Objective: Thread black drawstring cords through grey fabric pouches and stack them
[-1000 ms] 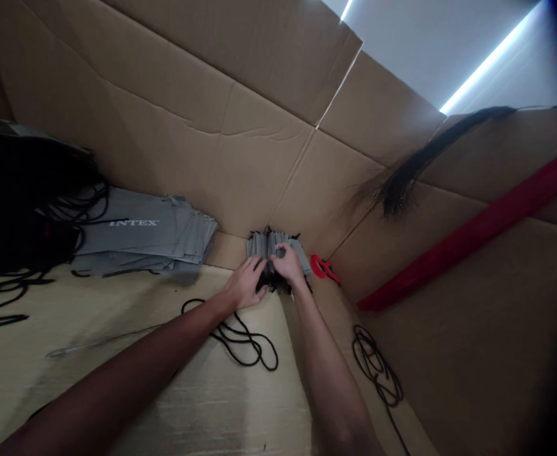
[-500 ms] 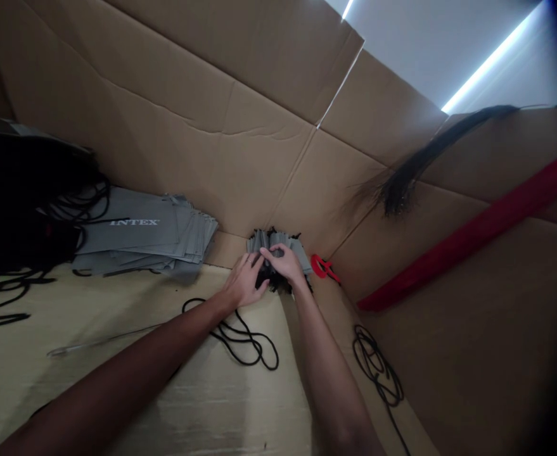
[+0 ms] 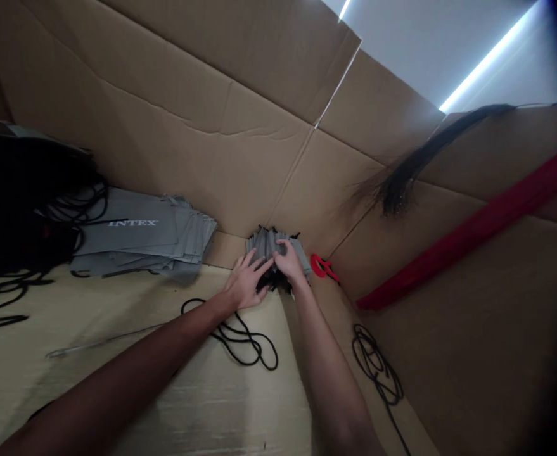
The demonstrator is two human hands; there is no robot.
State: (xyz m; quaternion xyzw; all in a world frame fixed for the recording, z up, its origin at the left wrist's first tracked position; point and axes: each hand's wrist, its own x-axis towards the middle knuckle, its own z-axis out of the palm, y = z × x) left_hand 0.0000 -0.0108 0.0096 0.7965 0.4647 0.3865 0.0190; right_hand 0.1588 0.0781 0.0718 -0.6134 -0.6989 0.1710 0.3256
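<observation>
Left fingers [image 3: 258, 258], spread wide, and right fingers [image 3: 281, 248], narrowly curled, touch the grey bundle [image 3: 269, 240], partly hiding it; red-handled scissors [image 3: 323, 266] lie just right, black cord [image 3: 254, 345] nearer the viewer.

Bare left hand [image 3: 248, 284], bare right hand [image 3: 288, 262], slender fingers [image 3: 262, 268], long uncovered forearms [image 3: 332, 364], narrow wrists [image 3: 229, 301]

Red strip [image 3: 468, 229], black cord [image 3: 254, 345].

Gray bundle [image 3: 260, 242] partly hidden behind the hands [image 3: 247, 283] [image 3: 289, 262], black cord pile [image 3: 21, 196] cut off at left
</observation>
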